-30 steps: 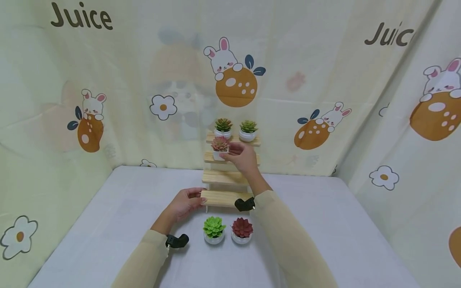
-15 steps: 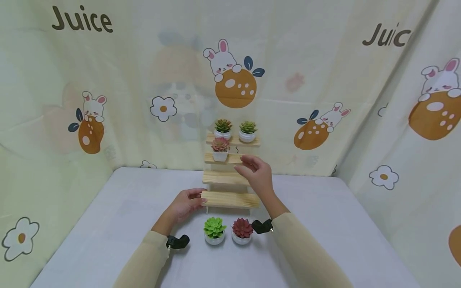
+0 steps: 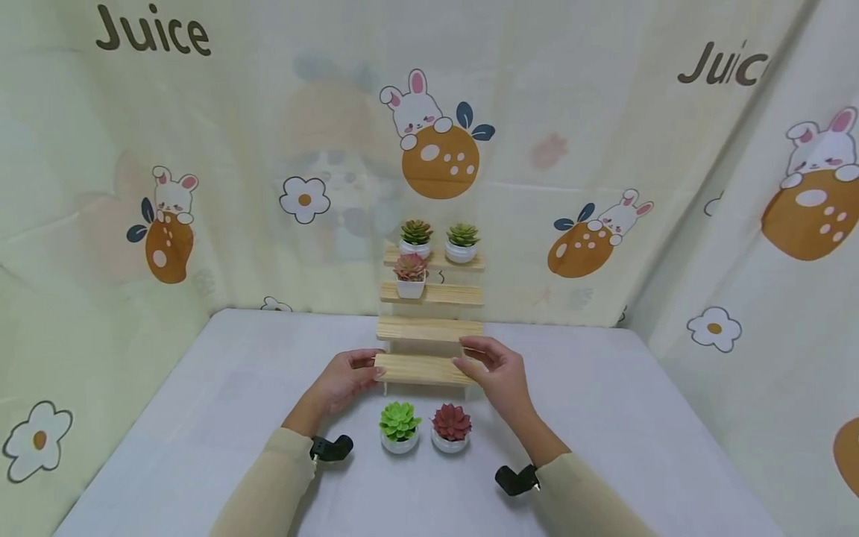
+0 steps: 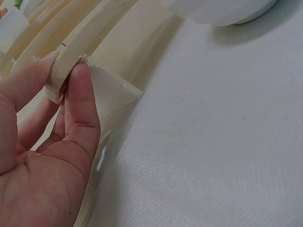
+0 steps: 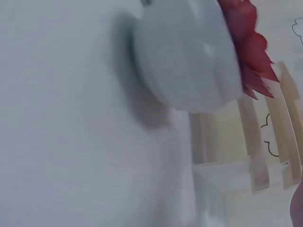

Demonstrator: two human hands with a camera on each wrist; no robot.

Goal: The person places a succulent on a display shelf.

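A four-tier wooden shelf (image 3: 429,328) stands at the back of the table. At its lowest board's left end my left hand (image 3: 342,382) pinches the wood; the left wrist view shows thumb and fingers of the hand (image 4: 52,156) on the board end (image 4: 64,68). My right hand (image 3: 499,377) is at that board's right end, fingers apart and slightly bent; contact is unclear. Only a sliver of this hand (image 5: 297,208) shows in the right wrist view. Two green succulents (image 3: 416,237) (image 3: 461,242) sit on the top tier, a pink one (image 3: 411,274) below on the left.
In front of the shelf, a bright green succulent (image 3: 399,426) and a dark red one (image 3: 451,427) stand side by side in white pots on the white table (image 3: 268,350). Behind hangs a printed curtain (image 3: 537,149). The red plant's pot (image 5: 184,56) looms close in the right wrist view.
My right hand has released the pink succulent's pot, which stays on the second tier, and has come down and right to the lowest board. The left hand has kept its place.
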